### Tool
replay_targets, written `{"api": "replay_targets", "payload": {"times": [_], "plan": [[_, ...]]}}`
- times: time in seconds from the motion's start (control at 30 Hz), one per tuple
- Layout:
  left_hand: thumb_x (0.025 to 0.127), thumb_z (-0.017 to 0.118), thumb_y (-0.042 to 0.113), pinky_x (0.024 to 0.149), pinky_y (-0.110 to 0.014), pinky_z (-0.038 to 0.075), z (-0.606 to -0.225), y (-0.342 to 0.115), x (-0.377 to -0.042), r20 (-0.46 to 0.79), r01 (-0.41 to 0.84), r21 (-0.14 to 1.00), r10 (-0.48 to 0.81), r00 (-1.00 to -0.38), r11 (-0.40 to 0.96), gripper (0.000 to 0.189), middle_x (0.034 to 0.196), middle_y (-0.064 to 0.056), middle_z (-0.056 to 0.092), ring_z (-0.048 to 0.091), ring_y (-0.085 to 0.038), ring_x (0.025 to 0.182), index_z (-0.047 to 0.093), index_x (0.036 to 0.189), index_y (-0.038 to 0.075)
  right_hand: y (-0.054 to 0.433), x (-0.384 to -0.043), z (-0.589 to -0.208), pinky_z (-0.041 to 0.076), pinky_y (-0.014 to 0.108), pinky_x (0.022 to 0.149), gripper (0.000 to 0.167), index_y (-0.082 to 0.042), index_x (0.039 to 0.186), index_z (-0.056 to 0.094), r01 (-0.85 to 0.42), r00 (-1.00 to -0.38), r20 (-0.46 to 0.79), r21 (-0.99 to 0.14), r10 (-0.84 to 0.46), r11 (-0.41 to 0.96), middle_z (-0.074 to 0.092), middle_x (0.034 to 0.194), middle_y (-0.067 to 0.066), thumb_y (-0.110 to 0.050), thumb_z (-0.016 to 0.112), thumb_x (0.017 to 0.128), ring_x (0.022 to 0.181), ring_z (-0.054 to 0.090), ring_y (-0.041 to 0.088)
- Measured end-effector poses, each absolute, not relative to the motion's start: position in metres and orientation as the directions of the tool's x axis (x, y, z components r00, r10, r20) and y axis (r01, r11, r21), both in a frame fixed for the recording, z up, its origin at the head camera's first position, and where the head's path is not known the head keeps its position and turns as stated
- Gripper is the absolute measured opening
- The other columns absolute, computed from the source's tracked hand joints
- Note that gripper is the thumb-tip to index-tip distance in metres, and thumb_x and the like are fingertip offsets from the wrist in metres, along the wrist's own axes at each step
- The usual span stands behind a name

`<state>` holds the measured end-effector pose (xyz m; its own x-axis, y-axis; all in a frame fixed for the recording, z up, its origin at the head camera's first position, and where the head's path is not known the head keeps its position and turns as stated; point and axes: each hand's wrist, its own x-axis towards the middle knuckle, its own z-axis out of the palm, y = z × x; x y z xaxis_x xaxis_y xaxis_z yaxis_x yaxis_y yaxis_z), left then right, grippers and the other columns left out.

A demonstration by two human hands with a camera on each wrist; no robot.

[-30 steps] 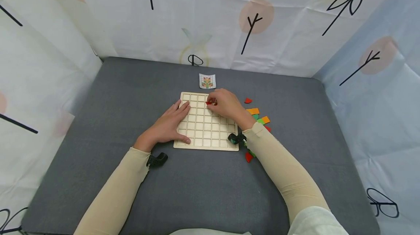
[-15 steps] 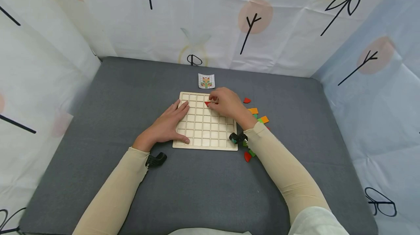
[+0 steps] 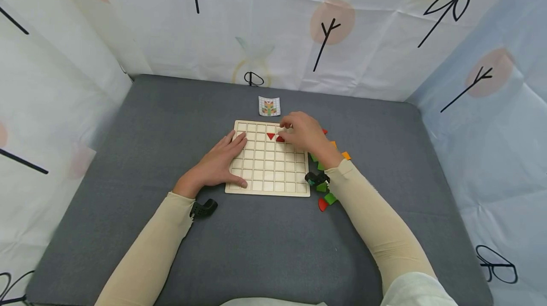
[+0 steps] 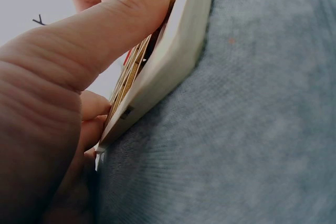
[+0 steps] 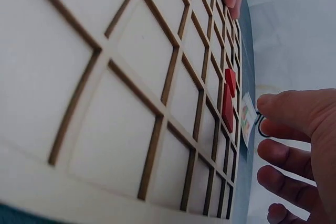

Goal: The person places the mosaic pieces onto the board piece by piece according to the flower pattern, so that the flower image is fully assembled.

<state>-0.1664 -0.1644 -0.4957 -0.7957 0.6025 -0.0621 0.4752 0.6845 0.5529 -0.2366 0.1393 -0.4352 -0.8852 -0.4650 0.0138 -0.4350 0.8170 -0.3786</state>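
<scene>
A wooden board (image 3: 256, 173) with a grid of square cells lies on the grey table. My left hand (image 3: 218, 163) rests along its left side with fingers spread, its thumb on the near left part. In the upper cells sit a small red triangle (image 3: 271, 136) and, just right of it, a red piece (image 3: 280, 139) with a curved edge. Right beside that piece is my right hand (image 3: 305, 132). The right wrist view shows its fingers (image 5: 283, 153) loosely bent, apart from the two red pieces, with nothing between them.
A small card (image 3: 269, 106) with a coloured grid picture lies behind the board. Along the board's right side are loose pieces, including a green one (image 3: 330, 198), a red one (image 3: 323, 204) and an orange one (image 3: 346, 155), some hidden by my right arm. Printed cloth walls surround the table.
My right hand has let go of the red pieces and drawn back slightly to the right, uncovering the triangle and the curved piece on the board. My left hand has stayed in place.
</scene>
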Motion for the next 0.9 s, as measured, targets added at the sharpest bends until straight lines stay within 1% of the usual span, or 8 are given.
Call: {"api": "replay_targets", "payload": {"times": [0.17, 0.43, 0.67, 0.9], "plan": [[0.077, 0.092, 0.066, 0.13, -0.058, 0.01, -0.495, -0.165, -0.166, -0.061, 0.477, 0.553, 0.605, -0.794, 0.683, 0.138, 0.182, -0.008, 0.007, -0.011, -0.03, 0.166, 0.016, 0.173, 0.003, 0.148, -0.236, -0.434, 0.054, 0.045, 0.085, 0.024, -0.013, 0.118, 0.08, -0.421, -0.893, 0.015, -0.379, -0.449, 0.824, 0.07, 0.109, 0.003, -0.031, 0.079, 0.102, 0.102, 0.062, 0.024], [0.077, 0.092, 0.065, 0.13, -0.058, 0.01, -0.493, -0.164, -0.165, -0.058, 0.477, 0.557, 0.605, -0.794, 0.68, 0.137, 0.182, -0.008, 0.007, -0.011, -0.029, 0.166, 0.016, 0.173, 0.003, 0.16, -0.234, -0.432, 0.054, 0.047, 0.085, 0.026, -0.013, 0.12, 0.08, -0.395, -0.908, 0.016, -0.367, -0.419, 0.842, 0.07, 0.111, 0.005, -0.033, 0.077, 0.104, 0.102, 0.063, 0.025], [0.077, 0.093, 0.064, 0.13, -0.057, 0.009, -0.491, -0.164, -0.164, -0.062, 0.474, 0.556, 0.603, -0.795, 0.683, 0.137, 0.182, -0.009, 0.007, -0.01, -0.03, 0.166, 0.016, 0.173, 0.003, 0.169, -0.233, -0.429, 0.053, 0.048, 0.085, 0.026, -0.011, 0.121, 0.079, -0.38, -0.917, 0.029, -0.356, -0.397, 0.853, 0.07, 0.113, 0.007, -0.032, 0.077, 0.104, 0.1, 0.062, 0.027], [0.078, 0.092, 0.064, 0.13, -0.056, 0.009, -0.492, -0.164, -0.164, -0.07, 0.471, 0.553, 0.602, -0.795, 0.687, 0.137, 0.182, -0.008, 0.007, -0.011, -0.03, 0.166, 0.016, 0.173, 0.003, 0.178, -0.233, -0.429, 0.052, 0.047, 0.083, 0.024, -0.012, 0.119, 0.079, -0.365, -0.925, 0.039, -0.364, -0.378, 0.857, 0.069, 0.11, 0.006, -0.031, 0.078, 0.104, 0.097, 0.061, 0.026]]}}
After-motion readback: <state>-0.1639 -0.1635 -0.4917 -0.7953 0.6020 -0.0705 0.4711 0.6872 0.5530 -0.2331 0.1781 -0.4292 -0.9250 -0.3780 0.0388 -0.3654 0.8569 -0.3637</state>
